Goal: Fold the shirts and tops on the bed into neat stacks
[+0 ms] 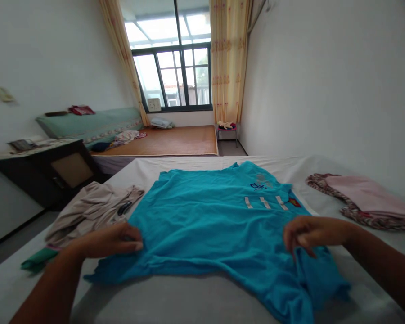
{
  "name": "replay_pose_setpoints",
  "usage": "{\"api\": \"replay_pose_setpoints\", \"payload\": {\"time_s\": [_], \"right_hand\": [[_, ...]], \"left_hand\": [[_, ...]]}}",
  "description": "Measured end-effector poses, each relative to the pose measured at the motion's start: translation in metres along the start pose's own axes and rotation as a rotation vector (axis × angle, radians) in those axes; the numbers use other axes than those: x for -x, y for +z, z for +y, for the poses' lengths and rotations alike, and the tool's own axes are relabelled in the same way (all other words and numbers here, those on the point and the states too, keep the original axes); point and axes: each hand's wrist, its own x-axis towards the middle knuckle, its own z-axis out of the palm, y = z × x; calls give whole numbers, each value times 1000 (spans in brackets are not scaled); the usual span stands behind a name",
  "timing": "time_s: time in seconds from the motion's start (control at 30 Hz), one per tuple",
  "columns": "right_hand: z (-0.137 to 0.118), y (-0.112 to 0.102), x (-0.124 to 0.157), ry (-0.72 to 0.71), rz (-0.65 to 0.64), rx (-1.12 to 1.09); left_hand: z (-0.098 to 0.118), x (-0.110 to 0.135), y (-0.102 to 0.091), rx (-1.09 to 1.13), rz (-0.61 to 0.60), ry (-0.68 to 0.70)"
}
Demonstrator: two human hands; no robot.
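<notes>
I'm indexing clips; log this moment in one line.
left hand: at left side of blue shirt; right hand: at right side; grips: unclear; shirt: spread on white sheet; beige garment: left; pink cloth: right

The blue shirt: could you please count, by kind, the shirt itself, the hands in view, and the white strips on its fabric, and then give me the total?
Blue shirt: 1
Left hand and right hand: 2
White strips: 3
Total: 6
</notes>
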Motion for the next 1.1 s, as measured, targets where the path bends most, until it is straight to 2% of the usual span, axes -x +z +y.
{"api": "replay_pose_setpoints", "payload": {"time_s": [0.03, 0.1, 0.17, 0.2, 0.3, 0.4, 0.5, 0.63, 0.7, 0.8, 0.9, 1.1], "right_hand": [[-7, -8, -10, -5, 94, 13], [-20, -24, -38, -23, 253, 138], [-25, -37, -73, -35, 370, 324], [-24, -42, -91, -19, 418, 452], [-5, -54, -146, 35, 410, 733], [20, -67, -187, 126, 352, 800], [36, -86, -210, 256, 378, 860], [32, -116, -229, 534, 455, 1012], [22, -129, -240, 596, 472, 1066], [3, -137, -266, 581, 497, 1132], [-12, -135, -297, 531, 542, 1202], [-19, -134, -345, 514, 563, 1244]], "left_hand": [[19, -11, 1, 55, -67, 81], [60, -37, 11, 90, 2, 245], [99, -63, 35, 69, 20, 418], [114, -74, 49, 31, -11, 480], [140, -89, 92, -120, -37, 586], [143, -82, 115, -198, -35, 637], [140, -64, 119, -188, -53, 695], [140, -46, 115, -159, -92, 739], [141, -43, 114, -158, -78, 731], [142, -41, 115, -150, -24, 714], [138, -42, 119, -136, 34, 729], [124, -51, 132, -203, 151, 802]]}}
